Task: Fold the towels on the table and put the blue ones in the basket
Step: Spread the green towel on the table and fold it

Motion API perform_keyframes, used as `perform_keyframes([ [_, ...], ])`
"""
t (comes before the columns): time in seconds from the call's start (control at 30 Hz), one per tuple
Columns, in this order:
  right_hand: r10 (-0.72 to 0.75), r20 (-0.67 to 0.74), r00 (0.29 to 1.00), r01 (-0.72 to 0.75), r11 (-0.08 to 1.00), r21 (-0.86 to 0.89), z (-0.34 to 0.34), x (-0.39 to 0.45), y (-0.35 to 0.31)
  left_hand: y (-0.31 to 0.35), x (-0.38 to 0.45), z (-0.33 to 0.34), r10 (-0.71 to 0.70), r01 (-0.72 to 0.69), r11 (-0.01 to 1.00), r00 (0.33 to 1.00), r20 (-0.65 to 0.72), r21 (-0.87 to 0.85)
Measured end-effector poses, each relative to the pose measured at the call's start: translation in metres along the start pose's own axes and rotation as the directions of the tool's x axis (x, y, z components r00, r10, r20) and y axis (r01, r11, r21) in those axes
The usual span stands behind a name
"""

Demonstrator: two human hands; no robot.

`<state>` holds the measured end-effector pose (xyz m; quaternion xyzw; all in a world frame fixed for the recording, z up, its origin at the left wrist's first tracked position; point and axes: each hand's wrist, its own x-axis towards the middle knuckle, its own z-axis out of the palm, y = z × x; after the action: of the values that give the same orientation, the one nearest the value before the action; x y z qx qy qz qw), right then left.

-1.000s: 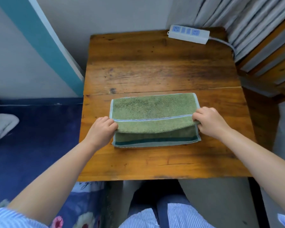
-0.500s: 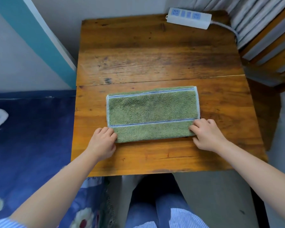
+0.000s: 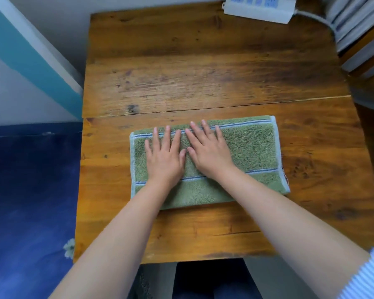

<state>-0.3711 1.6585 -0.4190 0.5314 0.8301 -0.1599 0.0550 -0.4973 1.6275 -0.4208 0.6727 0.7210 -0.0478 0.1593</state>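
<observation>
The left hand (image 3: 163, 157) and right hand (image 3: 207, 151) lie flat, palms down, fingers straight and spread, side by side on the left half of the folded green towel (image 3: 253, 147), thumbs nearly touching. They press on it and grip nothing. The towel lies as a long rectangle on the near half of the wooden worktop (image 3: 203, 72), with pale edging and thin blue stripes running along its length. A white power strip (image 3: 259, 7) sits at the worktop's far right corner, its cable leading off to the right. A dark blue bed cover (image 3: 30, 190) lies to the left.
</observation>
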Motion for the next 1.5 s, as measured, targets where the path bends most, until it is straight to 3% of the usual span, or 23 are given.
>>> perform_keyframes([
  [0.1, 0.011, -0.002, 1.000, -0.011, 0.999, -0.036, 0.007, 0.003, 0.019, -0.022, 0.001, 0.010, 0.006, -0.008, 0.999, 0.999, 0.036, 0.051],
  [0.2, 0.177, -0.049, 0.983, -0.177, 0.984, 0.004, 0.001, -0.002, 0.050, -0.037, 0.002, 0.008, -0.051, 0.051, 0.999, 0.999, 0.004, 0.018],
  [0.37, 0.423, -0.081, 0.902, -0.418, 0.905, 0.078, -0.011, -0.028, 0.098, -0.048, 0.000, 0.004, -0.214, 0.212, 0.970, 0.977, -0.005, -0.116],
  [0.47, 0.558, -0.099, 0.824, -0.542, 0.827, 0.151, -0.014, -0.048, 0.104, -0.046, -0.017, 0.002, -0.222, 0.215, 0.972, 0.973, -0.064, -0.099],
  [0.57, 0.489, -0.180, 0.854, -0.466, 0.871, 0.155, -0.007, -0.075, 0.076, -0.031, -0.052, 0.009, -0.108, 0.098, 0.992, 0.986, -0.126, -0.079],
  [0.67, 0.360, -0.099, 0.928, -0.343, 0.927, 0.152, 0.011, -0.095, 0.031, -0.019, -0.080, 0.022, -0.087, 0.083, 0.995, 0.995, -0.051, -0.060],
  [0.77, 0.301, -0.020, 0.953, -0.297, 0.948, 0.115, 0.030, -0.106, 0.017, -0.023, -0.086, 0.032, -0.135, 0.135, 0.990, 0.991, 0.007, -0.040],
  [0.93, 0.359, -0.072, 0.931, -0.352, 0.931, 0.093, 0.024, -0.131, 0.052, -0.022, -0.085, 0.033, -0.132, 0.131, 0.990, 0.991, -0.003, -0.042],
  [1.0, 0.397, -0.030, 0.917, -0.393, 0.915, 0.091, 0.025, -0.138, 0.062, -0.023, -0.084, 0.035, -0.151, 0.151, 0.988, 0.988, 0.010, -0.017],
  [1.1, 0.495, -0.010, 0.869, -0.488, 0.859, 0.154, 0.025, -0.148, 0.066, -0.023, -0.083, 0.035, -0.155, 0.155, 0.988, 0.988, 0.018, 0.001],
  [1.27, 0.703, -0.118, 0.701, -0.653, 0.700, 0.288, 0.011, -0.150, 0.054, -0.016, -0.084, 0.028, -0.183, 0.182, 0.983, 0.981, 0.059, 0.022],
  [1.5, 0.809, 0.047, 0.586, -0.774, 0.542, 0.328, -0.014, -0.128, 0.057, -0.002, -0.071, -0.010, -0.227, 0.193, 0.969, 0.943, 0.242, 0.155],
])
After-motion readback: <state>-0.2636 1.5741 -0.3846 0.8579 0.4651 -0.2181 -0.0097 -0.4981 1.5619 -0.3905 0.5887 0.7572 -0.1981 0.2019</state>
